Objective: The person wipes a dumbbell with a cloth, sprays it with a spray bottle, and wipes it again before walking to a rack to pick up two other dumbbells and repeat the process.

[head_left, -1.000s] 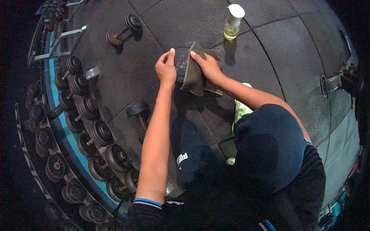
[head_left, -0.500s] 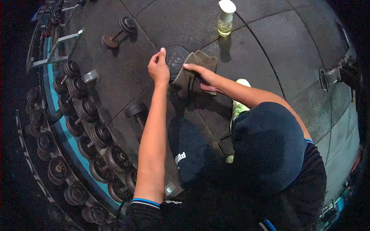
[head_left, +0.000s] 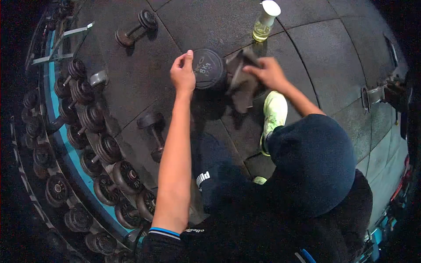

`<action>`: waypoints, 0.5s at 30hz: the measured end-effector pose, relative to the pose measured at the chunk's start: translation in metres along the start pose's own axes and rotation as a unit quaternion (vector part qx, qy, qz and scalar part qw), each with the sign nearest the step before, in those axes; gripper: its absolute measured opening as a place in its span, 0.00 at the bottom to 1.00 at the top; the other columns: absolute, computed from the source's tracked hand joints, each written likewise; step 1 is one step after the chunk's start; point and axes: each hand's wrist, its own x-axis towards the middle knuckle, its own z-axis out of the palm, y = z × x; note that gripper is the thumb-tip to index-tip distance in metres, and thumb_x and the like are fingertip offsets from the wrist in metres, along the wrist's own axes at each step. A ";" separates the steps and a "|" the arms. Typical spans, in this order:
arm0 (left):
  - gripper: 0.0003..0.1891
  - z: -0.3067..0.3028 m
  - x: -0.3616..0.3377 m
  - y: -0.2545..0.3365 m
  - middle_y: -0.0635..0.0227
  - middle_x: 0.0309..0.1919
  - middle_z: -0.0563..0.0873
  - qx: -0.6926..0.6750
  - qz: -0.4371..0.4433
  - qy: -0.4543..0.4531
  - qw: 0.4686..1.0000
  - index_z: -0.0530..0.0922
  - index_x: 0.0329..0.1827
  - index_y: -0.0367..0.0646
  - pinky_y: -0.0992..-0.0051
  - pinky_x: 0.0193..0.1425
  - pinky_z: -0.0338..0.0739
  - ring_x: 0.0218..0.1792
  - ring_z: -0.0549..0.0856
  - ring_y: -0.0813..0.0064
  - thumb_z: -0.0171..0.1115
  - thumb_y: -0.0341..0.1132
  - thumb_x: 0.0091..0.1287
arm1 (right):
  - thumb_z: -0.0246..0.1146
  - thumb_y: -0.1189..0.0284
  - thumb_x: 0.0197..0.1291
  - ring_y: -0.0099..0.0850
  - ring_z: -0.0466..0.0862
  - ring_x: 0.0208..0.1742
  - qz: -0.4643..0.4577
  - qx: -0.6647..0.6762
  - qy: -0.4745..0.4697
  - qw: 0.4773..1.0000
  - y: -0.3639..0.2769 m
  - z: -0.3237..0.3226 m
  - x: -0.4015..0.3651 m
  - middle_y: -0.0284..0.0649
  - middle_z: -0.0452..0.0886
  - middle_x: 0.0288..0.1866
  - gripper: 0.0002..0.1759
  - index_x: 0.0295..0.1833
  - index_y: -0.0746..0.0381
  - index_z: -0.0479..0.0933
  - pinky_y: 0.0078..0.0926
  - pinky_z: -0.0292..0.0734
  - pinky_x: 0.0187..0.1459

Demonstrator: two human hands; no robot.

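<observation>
A black dumbbell (head_left: 209, 70) shows its round end, marked 8Kg, to the camera; its handle is hidden from view. Against the left edge of that end, my left hand (head_left: 182, 72) is closed, thumb pointing up and fingers curled. My right hand (head_left: 271, 74) grips a grey-brown cloth (head_left: 244, 85), blurred by motion, at the right side of the dumbbell. Beyond the cloth stands a clear bottle (head_left: 262, 30) with a white top and yellowish liquid inside.
Another dumbbell (head_left: 137, 30) lies on the dark rubber mat (head_left: 307, 48) at upper left. One more dumbbell (head_left: 153, 133) is beside my left forearm. Racks with several dumbbells (head_left: 105, 149) line the left side. My light-coloured shoe (head_left: 275, 111) is below the cloth.
My right hand and the cloth have moved right, uncovering the dumbbell's marked end. My left hand stays at its left edge.
</observation>
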 end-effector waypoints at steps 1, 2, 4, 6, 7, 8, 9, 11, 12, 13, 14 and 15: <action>0.26 -0.006 0.009 -0.009 0.62 0.41 0.90 0.010 -0.011 -0.019 1.000 0.87 0.49 0.34 0.71 0.55 0.77 0.45 0.86 0.72 0.71 0.54 0.70 | 0.73 0.55 0.63 0.22 0.79 0.30 0.002 -0.006 0.028 1.000 0.004 -0.025 0.000 0.38 0.84 0.27 0.26 0.40 0.72 0.83 0.31 0.74 0.33; 0.25 -0.009 0.011 -0.008 0.64 0.41 0.90 0.000 -0.046 -0.018 0.999 0.87 0.48 0.34 0.73 0.55 0.77 0.45 0.85 0.73 0.71 0.53 0.70 | 0.73 0.56 0.64 0.22 0.78 0.29 0.004 -0.012 0.058 0.998 0.014 -0.047 0.000 0.40 0.83 0.26 0.25 0.42 0.73 0.83 0.33 0.74 0.33; 0.25 -0.012 0.019 -0.015 0.67 0.40 0.90 -0.027 -0.035 -0.024 0.999 0.87 0.48 0.34 0.74 0.55 0.76 0.44 0.84 0.76 0.71 0.53 0.70 | 0.71 0.60 0.64 0.26 0.85 0.31 -0.005 -0.043 0.096 0.994 0.056 -0.083 0.006 0.46 0.88 0.31 0.21 0.42 0.71 0.85 0.35 0.80 0.38; 0.24 -0.013 0.014 -0.007 0.71 0.37 0.87 -0.036 -0.033 -0.025 0.998 0.88 0.47 0.34 0.76 0.51 0.75 0.41 0.81 0.79 0.71 0.52 0.71 | 0.70 0.61 0.64 0.35 0.89 0.33 0.031 -0.064 0.101 0.992 0.080 -0.118 0.006 0.49 0.89 0.33 0.21 0.42 0.72 0.84 0.39 0.81 0.41; 0.24 -0.012 0.014 -0.008 0.72 0.37 0.87 -0.042 -0.035 -0.030 0.998 0.88 0.46 0.34 0.77 0.49 0.75 0.40 0.80 0.80 0.71 0.52 0.71 | 0.70 0.60 0.63 0.38 0.89 0.34 0.033 -0.117 0.152 0.981 0.101 -0.127 0.008 0.50 0.89 0.34 0.22 0.46 0.72 0.84 0.41 0.82 0.42; 0.24 -0.012 0.014 -0.007 0.73 0.36 0.86 -0.046 -0.035 -0.035 0.998 0.88 0.46 0.34 0.77 0.48 0.74 0.39 0.79 0.81 0.71 0.52 0.70 | 0.71 0.59 0.63 0.42 0.89 0.35 0.033 -0.169 0.202 0.964 0.123 -0.132 0.010 0.50 0.90 0.35 0.23 0.49 0.71 0.83 0.42 0.82 0.42; 0.24 -0.010 0.010 -0.002 0.74 0.35 0.85 -0.040 -0.034 -0.029 0.998 0.87 0.46 0.34 0.77 0.46 0.74 0.38 0.78 0.81 0.71 0.52 0.70 | 0.71 0.58 0.62 0.45 0.90 0.36 0.032 -0.219 0.252 0.942 0.136 -0.133 0.012 0.50 0.90 0.36 0.25 0.53 0.70 0.82 0.43 0.83 0.43; 0.24 -0.006 0.002 0.004 0.73 0.35 0.86 -0.039 -0.035 -0.036 0.998 0.87 0.46 0.34 0.77 0.46 0.74 0.38 0.79 0.81 0.71 0.53 0.70 | 0.72 0.55 0.61 0.50 0.87 0.49 0.094 -0.317 0.221 0.917 0.123 -0.114 0.004 0.52 0.87 0.50 0.33 0.64 0.67 0.76 0.43 0.82 0.51; 0.24 -0.004 -0.001 0.007 0.73 0.36 0.86 -0.040 -0.035 -0.040 0.998 0.87 0.47 0.34 0.77 0.47 0.75 0.38 0.79 0.80 0.71 0.53 0.70 | 0.72 0.54 0.61 0.53 0.86 0.56 0.125 -0.365 0.205 0.900 0.118 -0.107 0.001 0.53 0.86 0.58 0.38 0.69 0.66 0.72 0.43 0.81 0.54; 0.25 -0.002 -0.004 0.009 0.71 0.37 0.87 -0.031 -0.036 -0.034 0.998 0.87 0.48 0.35 0.77 0.49 0.75 0.40 0.81 0.79 0.71 0.53 0.70 | 0.73 0.49 0.58 0.50 0.79 0.68 -0.003 -0.490 0.318 0.812 0.154 -0.081 0.003 0.54 0.75 0.71 0.48 0.76 0.66 0.63 0.47 0.77 0.64; 0.26 0.000 -0.007 0.009 0.69 0.39 0.88 -0.028 -0.036 -0.038 0.998 0.87 0.49 0.35 0.76 0.51 0.76 0.42 0.82 0.78 0.71 0.54 0.70 | 0.74 0.49 0.57 0.51 0.73 0.74 0.010 -0.529 0.302 0.793 0.133 -0.061 -0.003 0.55 0.69 0.76 0.50 0.74 0.70 0.63 0.49 0.74 0.67; 0.27 0.001 -0.011 0.008 0.67 0.41 0.88 -0.025 -0.036 -0.041 0.998 0.87 0.50 0.35 0.75 0.53 0.76 0.44 0.83 0.76 0.71 0.55 0.69 | 0.72 0.49 0.58 0.52 0.73 0.73 -0.045 -0.480 0.277 0.831 0.122 -0.050 -0.001 0.55 0.71 0.75 0.48 0.73 0.69 0.65 0.49 0.73 0.68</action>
